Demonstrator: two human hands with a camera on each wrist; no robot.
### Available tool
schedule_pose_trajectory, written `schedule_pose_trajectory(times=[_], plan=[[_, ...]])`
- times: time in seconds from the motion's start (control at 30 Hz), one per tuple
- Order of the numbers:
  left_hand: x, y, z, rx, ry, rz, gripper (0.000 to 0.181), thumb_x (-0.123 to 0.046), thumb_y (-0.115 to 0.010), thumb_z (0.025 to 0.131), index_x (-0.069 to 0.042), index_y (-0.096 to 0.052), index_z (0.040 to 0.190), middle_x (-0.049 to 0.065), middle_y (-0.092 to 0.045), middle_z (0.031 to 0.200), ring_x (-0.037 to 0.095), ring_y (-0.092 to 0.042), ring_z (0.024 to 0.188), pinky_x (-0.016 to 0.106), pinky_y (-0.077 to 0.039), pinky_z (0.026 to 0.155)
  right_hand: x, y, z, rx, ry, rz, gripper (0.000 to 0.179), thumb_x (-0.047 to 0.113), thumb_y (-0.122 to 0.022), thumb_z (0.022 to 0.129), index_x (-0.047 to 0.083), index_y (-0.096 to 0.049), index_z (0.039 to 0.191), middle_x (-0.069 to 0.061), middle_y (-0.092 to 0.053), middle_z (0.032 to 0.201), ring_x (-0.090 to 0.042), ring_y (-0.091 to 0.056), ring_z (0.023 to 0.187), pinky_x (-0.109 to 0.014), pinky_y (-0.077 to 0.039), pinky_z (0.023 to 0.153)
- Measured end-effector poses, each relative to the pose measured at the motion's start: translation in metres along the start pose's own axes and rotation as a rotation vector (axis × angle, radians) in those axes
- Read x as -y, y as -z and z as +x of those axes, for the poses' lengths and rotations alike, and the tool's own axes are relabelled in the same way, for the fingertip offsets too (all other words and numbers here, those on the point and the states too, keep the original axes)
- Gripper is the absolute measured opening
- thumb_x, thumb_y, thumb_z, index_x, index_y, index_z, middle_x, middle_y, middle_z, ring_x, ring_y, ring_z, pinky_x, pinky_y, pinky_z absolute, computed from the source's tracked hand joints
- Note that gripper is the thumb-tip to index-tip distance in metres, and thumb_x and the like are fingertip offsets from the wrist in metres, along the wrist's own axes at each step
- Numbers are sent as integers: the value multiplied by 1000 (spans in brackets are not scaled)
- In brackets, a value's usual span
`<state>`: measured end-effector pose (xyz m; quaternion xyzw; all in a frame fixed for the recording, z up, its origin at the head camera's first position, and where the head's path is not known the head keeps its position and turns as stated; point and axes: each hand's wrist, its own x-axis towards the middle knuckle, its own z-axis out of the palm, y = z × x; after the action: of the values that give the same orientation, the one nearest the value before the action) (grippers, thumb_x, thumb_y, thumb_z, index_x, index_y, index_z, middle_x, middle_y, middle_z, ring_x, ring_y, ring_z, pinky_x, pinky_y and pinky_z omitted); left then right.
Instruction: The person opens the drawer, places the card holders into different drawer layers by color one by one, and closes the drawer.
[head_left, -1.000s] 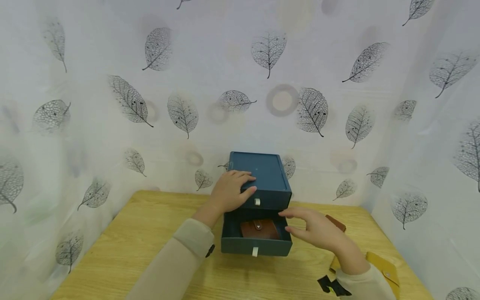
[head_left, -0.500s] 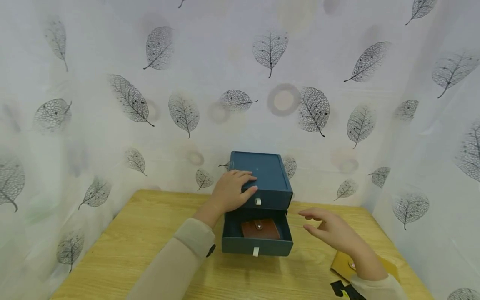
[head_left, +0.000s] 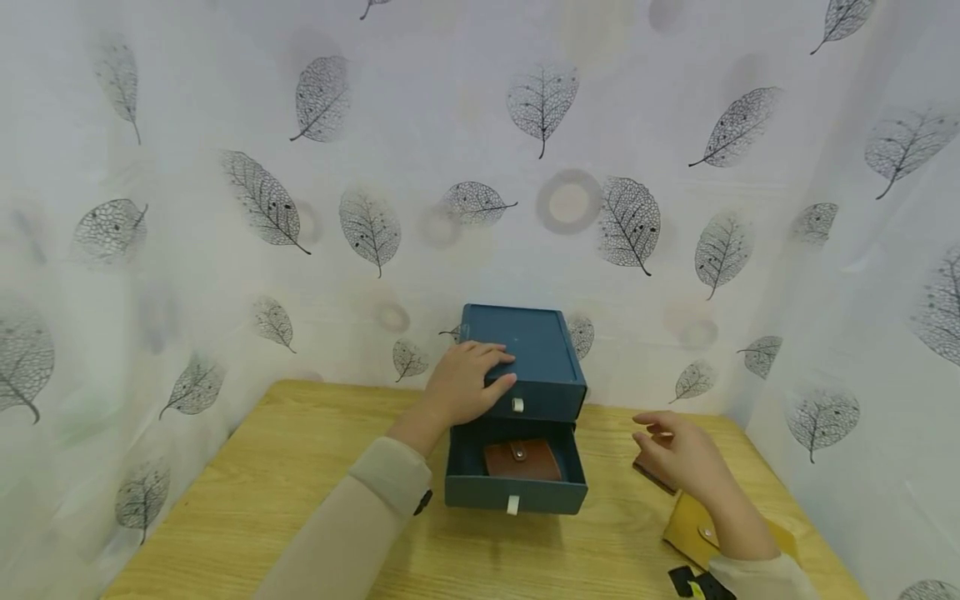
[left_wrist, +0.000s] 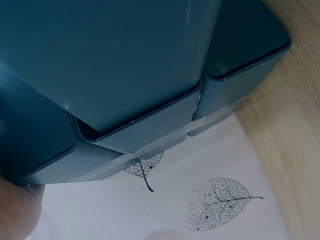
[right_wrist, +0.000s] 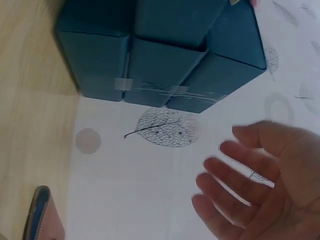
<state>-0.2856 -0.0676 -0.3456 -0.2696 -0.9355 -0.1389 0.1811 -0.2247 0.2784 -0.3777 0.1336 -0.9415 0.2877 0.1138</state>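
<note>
My left hand (head_left: pixel 461 383) rests on the top left of a dark blue drawer box (head_left: pixel 540 337), thumb by its front edge. The middle drawer (head_left: pixel 487 493) is pulled out toward me, and a brown snap wallet (head_left: pixel 528 461) lies inside it. Right of the box, my right hand (head_left: pixel 686 458) hovers with loosely bent fingers and nothing in them. Partly under that hand on the table is a second brown wallet (head_left: pixel 654 477), whose edge also shows low in the right wrist view. The right wrist view shows the palm and bent fingers (right_wrist: pixel 235 190) apart from the box.
A yellow wallet with a snap (head_left: pixel 688 527) lies at the right, partly covered by my right forearm. The wooden table (head_left: pixel 300 483) carries everything, and a white leaf-print curtain (head_left: pixel 480 150) hangs behind and on both sides.
My right hand has moved right, away from the pulled-out drawer, to over the second brown wallet. The left hand stays on the box, and the drawer has not moved.
</note>
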Motion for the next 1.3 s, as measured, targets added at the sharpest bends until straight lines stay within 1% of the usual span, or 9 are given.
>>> schedule_pose_trajectory(times=[0.13,0.23,0.37,0.5,0.73,0.93,1.07,1.17,1.3], plan=[[0,0,0,-1,-1,-1,44,-47,-48,104,-25,-61,139,0,-51,149,25,-45,137,47,-32,117,-8,-4,4,-29,-81,-38,36,22,-63,99,-2,-65,126,-27,-65,118,-45,-65,104,-59,-54,83],[0,0,0,1,1,-1,44,-47,-48,104,-25,-61,140,0,-51,149,24,-45,138,47,-32,117,-15,-8,8,-58,-110,-54,38,23,-63,99,-4,-64,126,-29,-66,117,-45,-65,103,-59,-53,82],[0,0,0,0,1,-4,44,-47,-49,104,-25,-61,139,0,-51,149,25,-45,138,47,-32,117,-24,-14,12,-83,-150,-54,41,23,-63,98,-6,-62,127,-30,-63,122,-45,-64,104,-58,-53,81],[0,0,0,4,4,-10,44,-48,-49,104,-24,-61,139,0,-51,149,25,-45,138,48,-32,117,-34,-19,16,-69,-207,-61,46,24,-61,99,-7,-58,132,-31,-58,130,-47,-61,109,-59,-52,84],[0,-1,0,4,9,-9,44,-48,-48,104,-25,-60,139,0,-51,149,25,-44,138,47,-31,117,-51,-26,22,-14,-286,-88,59,26,-61,99,-14,-45,140,-40,-46,137,-54,-55,112,-63,-50,87],[-1,-1,0,1,3,-8,44,-47,-49,104,-25,-61,139,0,-51,149,25,-45,138,47,-32,117,-64,-31,26,19,-322,-109,68,32,-60,100,-18,-40,141,-41,-44,139,-57,-50,117,-64,-48,91],[-1,-1,-1,-2,-5,-14,43,-47,-49,104,-25,-61,139,1,-52,148,25,-45,137,48,-32,117,-70,-31,27,91,-359,-159,80,43,-56,99,-22,-34,141,-45,-38,139,-63,-40,122,-70,-40,98],[-2,0,-1,-4,-3,-20,43,-47,-49,104,-24,-61,138,1,-52,148,25,-45,137,47,-32,117,-72,-31,29,159,-391,-180,88,48,-53,99,-24,-26,142,-51,-29,138,-70,-30,123,-74,-33,101],[-2,1,-1,-7,2,-21,43,-47,-49,104,-24,-62,139,1,-52,148,25,-45,137,47,-32,117,-77,-33,33,211,-437,-174,93,50,-51,99,-26,-19,143,-55,-21,136,-74,-24,122,-75,-32,100]])
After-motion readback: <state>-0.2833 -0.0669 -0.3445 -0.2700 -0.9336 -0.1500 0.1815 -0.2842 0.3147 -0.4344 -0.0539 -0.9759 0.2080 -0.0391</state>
